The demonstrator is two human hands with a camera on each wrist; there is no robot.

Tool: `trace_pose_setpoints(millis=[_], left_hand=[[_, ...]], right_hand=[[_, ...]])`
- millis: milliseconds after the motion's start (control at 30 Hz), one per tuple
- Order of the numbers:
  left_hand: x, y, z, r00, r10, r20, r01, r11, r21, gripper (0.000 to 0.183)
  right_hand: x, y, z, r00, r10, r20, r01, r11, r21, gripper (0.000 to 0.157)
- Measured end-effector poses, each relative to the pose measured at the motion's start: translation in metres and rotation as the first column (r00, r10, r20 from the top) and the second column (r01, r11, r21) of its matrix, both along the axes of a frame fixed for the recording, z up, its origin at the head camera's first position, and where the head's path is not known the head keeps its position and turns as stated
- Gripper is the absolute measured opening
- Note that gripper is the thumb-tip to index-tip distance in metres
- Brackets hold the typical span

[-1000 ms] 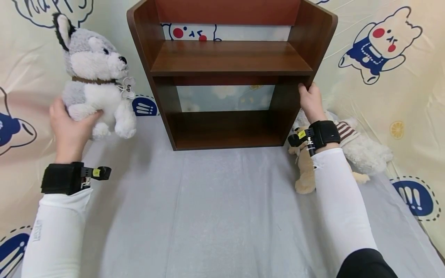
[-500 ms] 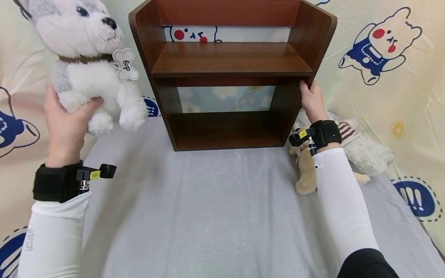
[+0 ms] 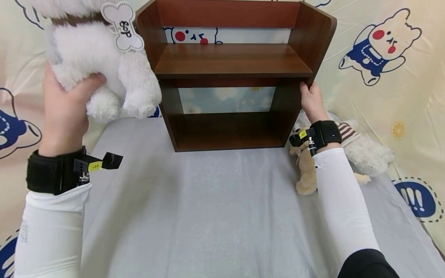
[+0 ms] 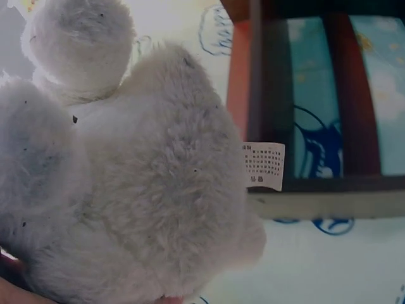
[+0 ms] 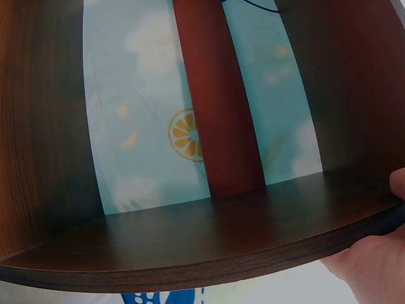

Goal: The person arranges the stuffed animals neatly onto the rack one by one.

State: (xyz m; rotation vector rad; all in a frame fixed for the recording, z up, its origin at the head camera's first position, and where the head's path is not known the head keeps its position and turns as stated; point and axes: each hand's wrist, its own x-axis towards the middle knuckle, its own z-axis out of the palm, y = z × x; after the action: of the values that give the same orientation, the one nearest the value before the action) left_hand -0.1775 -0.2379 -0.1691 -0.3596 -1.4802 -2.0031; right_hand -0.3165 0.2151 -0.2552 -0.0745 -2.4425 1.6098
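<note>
My left hand [image 3: 67,108] grips a grey and white plush dog [image 3: 94,58] low on its body, thumb across the front. The toy is held up off the surface, its head cut off by the top of the head view. A bone-shaped tag [image 3: 123,29] hangs from its brown collar. In the left wrist view its fur [image 4: 158,177] fills much of the frame, with a small white label [image 4: 266,166] on its edge. My right hand [image 3: 313,102] holds the right side panel of a dark brown wooden shelf [image 3: 233,73], its thumb on the panel's front edge.
A tan plush toy [image 3: 306,177] and a white plush toy [image 3: 368,154] with a striped garment lie right of the shelf, partly behind my right forearm. A grey cloth [image 3: 208,212] covers the surface. Printed cream fabric [image 3: 382,116] lines the sides.
The plush dog has come up and nearer to the camera in my left hand, its head leaving the head view. It now overlaps the shelf's left edge. My right hand stays on the shelf.
</note>
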Motion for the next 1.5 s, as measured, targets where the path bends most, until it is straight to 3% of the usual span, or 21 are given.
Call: trace_pose_setpoints(millis=[300,600,1033,1300,1500], left_hand=[[-0.001,0.018,0.022,0.993,-0.116,-0.030,0.116,0.993,0.027,0.052],[-0.005,0.032,0.031,0.990,-0.137,-0.025,0.137,0.991,0.008,0.051],[-0.022,0.048,0.042,0.995,-0.091,0.037,0.094,0.989,-0.112,0.055],[-0.035,0.056,0.047,0.994,-0.081,0.067,0.090,0.986,-0.142,0.059],[-0.046,0.060,0.048,0.997,-0.060,0.043,0.068,0.979,-0.193,0.055]], right_hand=[[0.003,-0.001,0.001,1.000,0.015,0.011,-0.015,1.000,0.007,0.049],[0.002,-0.001,0.002,1.000,0.014,0.004,-0.014,1.000,0.026,0.049],[0.003,0.000,0.000,1.000,0.012,0.008,-0.013,0.999,0.037,0.050],[0.003,0.000,0.000,1.000,0.012,0.020,-0.013,0.999,0.046,0.050],[0.003,0.000,0.000,1.000,0.021,0.021,-0.022,0.999,0.041,0.050]])
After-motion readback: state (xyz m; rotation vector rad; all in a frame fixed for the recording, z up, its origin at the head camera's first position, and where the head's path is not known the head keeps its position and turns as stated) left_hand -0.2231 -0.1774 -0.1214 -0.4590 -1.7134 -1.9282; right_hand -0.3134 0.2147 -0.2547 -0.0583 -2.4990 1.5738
